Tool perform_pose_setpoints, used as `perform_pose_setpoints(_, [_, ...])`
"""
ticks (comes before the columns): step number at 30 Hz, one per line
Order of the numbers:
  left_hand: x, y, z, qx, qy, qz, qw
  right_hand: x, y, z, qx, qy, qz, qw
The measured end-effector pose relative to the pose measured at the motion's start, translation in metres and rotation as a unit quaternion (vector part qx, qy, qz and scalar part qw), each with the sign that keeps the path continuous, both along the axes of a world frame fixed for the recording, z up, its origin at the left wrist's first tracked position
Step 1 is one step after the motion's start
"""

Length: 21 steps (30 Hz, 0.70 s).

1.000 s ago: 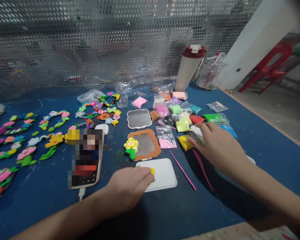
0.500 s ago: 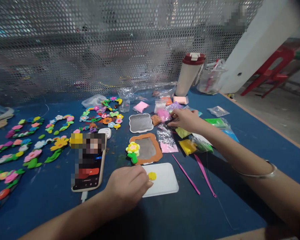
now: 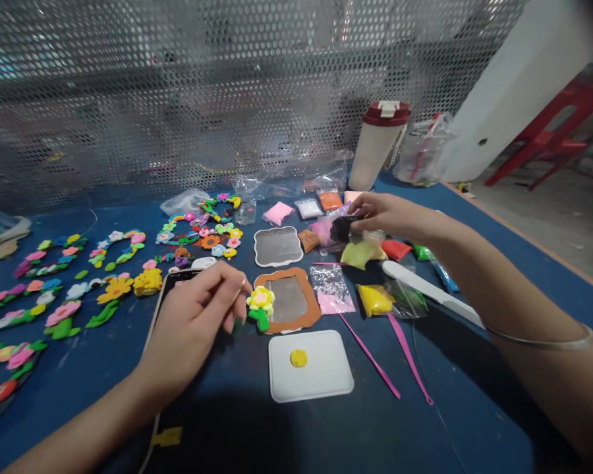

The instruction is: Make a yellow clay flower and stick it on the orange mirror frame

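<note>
My left hand (image 3: 197,322) hovers over the phone (image 3: 164,299), hiding most of it. Its thumb and index finger come together, and whatever may be between them is hidden. Just right of its fingertips, a yellow clay flower (image 3: 261,299) with a green leaf sits on a brown clay-edged frame (image 3: 310,299). My right hand (image 3: 383,217) is at the clay packets, its fingers closed on the edge of a black packet (image 3: 342,228). In front lies a white board (image 3: 321,378) bearing a flattened yellow clay piece (image 3: 299,358).
Pink tools (image 3: 373,359) and a white-handled tool (image 3: 425,286) lie at right, among packets such as a yellow one (image 3: 374,300). A plain white-edged frame (image 3: 278,246) lies behind. Clay-decorated pieces (image 3: 54,253) spread leftward. A tumbler (image 3: 375,148) stands before the perforated metal screen (image 3: 178,99).
My left hand has moved left, off the white board and over the phone. My right hand has shifted slightly up at the packets, and a black packet now shows at its fingers.
</note>
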<state>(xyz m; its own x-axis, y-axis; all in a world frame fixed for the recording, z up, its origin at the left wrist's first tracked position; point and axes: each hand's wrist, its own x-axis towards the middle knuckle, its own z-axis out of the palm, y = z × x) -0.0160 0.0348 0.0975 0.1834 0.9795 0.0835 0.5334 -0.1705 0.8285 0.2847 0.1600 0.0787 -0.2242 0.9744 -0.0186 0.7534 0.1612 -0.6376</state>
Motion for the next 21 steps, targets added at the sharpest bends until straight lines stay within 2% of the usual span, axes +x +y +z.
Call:
perform_pose_setpoints(2, [0.002, 0.009, 0.01, -0.019, 0.032, -0.014, 0.999, 0.0, -0.003, 0.006, 0.007, 0.031, -0.009, 0.999])
perform_pose_setpoints(5, [0.014, 0.026, 0.015, 0.015, 0.096, -0.044, 0.994, -0.008, -0.013, 0.017, 0.007, 0.079, 0.021, 0.997])
perform_pose_setpoints(8, [0.032, 0.038, 0.007, 0.04, 0.097, -0.077, 0.991, -0.021, -0.027, 0.024, -0.015, 0.126, 0.105, 0.986])
perform_pose_setpoints(11, [0.044, 0.038, -0.004, -0.01, 0.086, -0.088, 0.992, -0.034, -0.039, 0.026, -0.035, 0.135, 0.176, 0.974])
perform_pose_setpoints(14, [0.044, 0.032, -0.01, -0.046, 0.022, -0.077, 0.996, -0.039, -0.045, 0.027, -0.039, 0.131, 0.218, 0.966])
perform_pose_setpoints(18, [0.033, 0.031, -0.004, -0.056, -0.027, -0.062, 0.996, -0.033, -0.041, 0.026, -0.017, 0.095, 0.21, 0.973])
perform_pose_setpoints(21, [0.028, 0.033, 0.003, -0.046, -0.037, -0.053, 0.997, -0.024, -0.033, 0.019, 0.065, -0.027, 0.121, 0.99])
